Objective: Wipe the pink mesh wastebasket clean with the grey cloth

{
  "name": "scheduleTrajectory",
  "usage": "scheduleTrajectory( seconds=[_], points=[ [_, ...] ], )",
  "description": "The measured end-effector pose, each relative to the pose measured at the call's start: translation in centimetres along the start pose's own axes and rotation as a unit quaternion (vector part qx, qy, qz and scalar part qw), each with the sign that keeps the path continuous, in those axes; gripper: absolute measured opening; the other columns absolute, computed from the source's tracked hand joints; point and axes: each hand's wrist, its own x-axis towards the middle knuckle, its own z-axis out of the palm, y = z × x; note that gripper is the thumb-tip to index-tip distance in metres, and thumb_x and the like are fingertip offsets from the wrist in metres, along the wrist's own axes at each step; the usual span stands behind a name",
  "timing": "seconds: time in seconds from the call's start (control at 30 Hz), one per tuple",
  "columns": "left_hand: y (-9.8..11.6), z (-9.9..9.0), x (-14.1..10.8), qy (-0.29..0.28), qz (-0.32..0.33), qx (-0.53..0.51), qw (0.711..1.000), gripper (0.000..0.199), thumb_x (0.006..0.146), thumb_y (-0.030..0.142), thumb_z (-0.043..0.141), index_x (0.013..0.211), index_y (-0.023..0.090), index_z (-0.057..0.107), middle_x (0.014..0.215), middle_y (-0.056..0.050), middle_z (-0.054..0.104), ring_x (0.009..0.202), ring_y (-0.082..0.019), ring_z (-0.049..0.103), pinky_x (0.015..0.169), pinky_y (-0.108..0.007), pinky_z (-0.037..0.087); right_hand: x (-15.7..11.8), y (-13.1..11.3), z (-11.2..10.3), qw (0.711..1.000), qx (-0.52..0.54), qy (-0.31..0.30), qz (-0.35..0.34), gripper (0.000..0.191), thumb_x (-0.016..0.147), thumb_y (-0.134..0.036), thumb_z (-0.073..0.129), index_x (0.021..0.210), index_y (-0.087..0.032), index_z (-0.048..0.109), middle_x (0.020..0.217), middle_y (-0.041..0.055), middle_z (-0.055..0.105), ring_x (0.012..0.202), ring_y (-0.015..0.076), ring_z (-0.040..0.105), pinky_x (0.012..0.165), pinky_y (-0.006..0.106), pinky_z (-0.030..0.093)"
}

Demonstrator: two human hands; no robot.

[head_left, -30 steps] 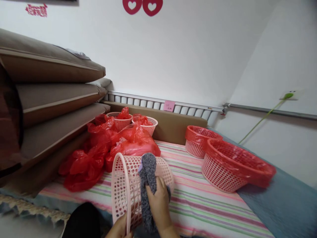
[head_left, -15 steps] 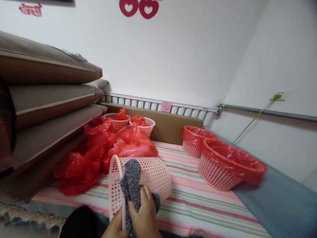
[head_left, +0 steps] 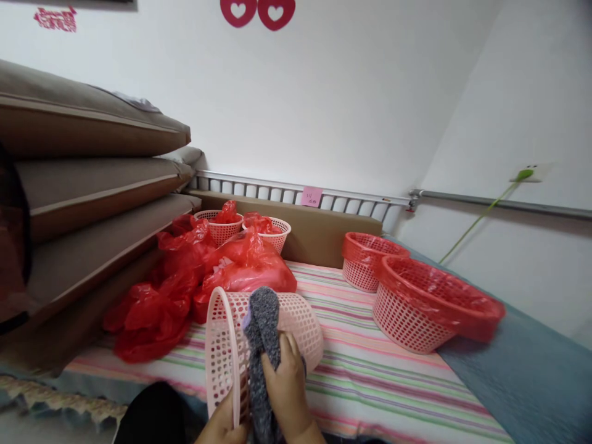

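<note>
The left hand point(head_left: 224, 425) is closed on the rim of a pink basket point(head_left: 296, 314), thumb and fingers to either side of the plastic; the right hand point(head_left: 289, 388) is clenched on a grey cloth point(head_left: 264, 308), pressing it against the basket's outer wall; the basket lies on its side, its mouth towards the left, over the near part of a striped sheet point(head_left: 370, 376). Just beyond it, crumpled red plastic bags point(head_left: 250, 274) are heaped; to the right stand 2 red-lined baskets point(head_left: 409, 324), the nearer partly over a blue cover point(head_left: 522, 370); at left rises a stack of cushions point(head_left: 92, 179). Behind the bags are 2 small baskets point(head_left: 222, 233) with red plastic in them; farther back come a brown panel point(head_left: 319, 237), a white radiator point(head_left: 259, 188) bearing 1 pink note point(head_left: 311, 197), and a white wall point(head_left: 346, 92) with 2 heart-cut red decorations point(head_left: 290, 13); a green cord point(head_left: 481, 217) runs to a socket point(head_left: 536, 172) at right.
</note>
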Motion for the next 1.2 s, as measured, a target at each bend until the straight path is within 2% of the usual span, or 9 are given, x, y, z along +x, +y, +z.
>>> scheduleTrajectory(
  seconds=[0.1,0.17,0.23,0.37,0.53,0.77,0.9,1.07,1.2],
  points=[
    [-0.5,0.2,0.0,-0.015,-0.006,-0.015,1.000,0.057,0.079,0.033,0.062,0.133,0.031,0.043,0.137,-0.005,0.052,0.129,-0.033,0.041,0.111,-0.054,0.020,1.3,2.6,-0.1,0.999,0.003,0.003,0.038,0.029,0.078,-0.025,0.049,0.104,-0.017,0.057,0.101,0.0111,0.062,0.097,0.0248,0.057,0.084,0.038,0.047],
    [-0.9,0.3,-0.1,-0.026,0.006,-0.011,1.000,0.058,0.082,0.035,0.059,0.135,0.031,0.039,0.137,-0.006,0.052,0.129,-0.030,0.042,0.113,-0.052,0.020,2.3,4.8,-0.5,0.999,0.000,0.008,0.051,0.031,0.079,-0.029,0.047,0.106,-0.016,0.056,0.103,0.0123,0.060,0.100,0.0255,0.054,0.087,0.040,0.044],
    [-0.8,0.4,-0.2,-0.033,0.025,0.005,0.999,0.057,0.083,0.034,0.058,0.136,0.030,0.037,0.139,-0.005,0.051,0.132,-0.028,0.037,0.115,-0.048,0.016,3.1,6.9,-1.0,0.998,-0.011,0.019,0.065,0.032,0.079,-0.031,0.045,0.105,-0.015,0.055,0.104,0.0130,0.059,0.102,0.0259,0.052,0.088,0.040,0.043],
    [0.2,1.0,-0.1,-0.045,0.010,0.049,0.998,0.052,0.085,0.027,0.056,0.134,0.029,0.042,0.140,-0.007,0.048,0.132,-0.028,0.039,0.113,-0.045,0.024,4.1,10.3,-2.1,0.992,-0.040,0.043,0.112,0.025,0.078,-0.035,0.043,0.091,-0.018,0.056,0.088,0.0102,0.058,0.088,0.0263,0.053,0.078,0.039,0.043],
    [0.3,1.0,0.1,-0.051,0.004,0.062,0.997,0.048,0.085,0.026,0.056,0.132,0.032,0.045,0.141,-0.004,0.048,0.131,-0.029,0.039,0.113,-0.050,0.021,4.6,11.9,-2.3,0.986,-0.051,0.053,0.152,0.028,0.077,-0.040,0.043,0.089,-0.019,0.055,0.081,0.0084,0.056,0.081,0.0258,0.053,0.071,0.036,0.042],
    [-1.5,0.1,-0.2,-0.055,0.033,0.029,0.998,0.050,0.088,0.030,0.050,0.136,0.034,0.037,0.144,-0.004,0.044,0.134,-0.026,0.035,0.114,-0.049,0.019,4.5,11.4,-2.3,0.986,-0.041,0.042,0.157,0.026,0.077,-0.041,0.044,0.085,-0.019,0.056,0.079,0.0079,0.058,0.078,0.0254,0.054,0.071,0.035,0.043],
    [-1.9,-0.1,-0.1,-0.072,0.034,-0.035,0.996,0.055,0.083,0.035,0.058,0.134,0.038,0.037,0.140,-0.003,0.049,0.128,-0.025,0.044,0.114,-0.048,0.022,4.2,10.0,-2.1,0.990,-0.024,0.030,0.139,0.025,0.077,-0.040,0.045,0.085,-0.019,0.057,0.082,0.0086,0.060,0.081,0.0252,0.056,0.073,0.035,0.044],
    [-2.5,-0.3,0.1,-0.078,0.045,-0.074,0.993,0.052,0.082,0.034,0.060,0.131,0.038,0.042,0.136,-0.001,0.053,0.126,-0.026,0.047,0.112,-0.050,0.023,3.6,6.8,-1.5,0.995,0.005,-0.003,0.100,0.035,0.078,-0.035,0.046,0.104,-0.015,0.058,0.104,0.0130,0.062,0.100,0.0259,0.056,0.085,0.037,0.044],
    [-2.1,-0.1,0.1,-0.054,0.024,-0.030,0.998,0.053,0.084,0.024,0.056,0.134,0.028,0.041,0.137,-0.007,0.052,0.126,-0.030,0.045,0.109,-0.051,0.028,2.9,3.1,-1.2,0.995,0.018,-0.049,0.090,0.032,0.078,-0.031,0.049,0.103,-0.014,0.059,0.103,0.0138,0.063,0.101,0.0270,0.058,0.086,0.039,0.045]
  ],
)
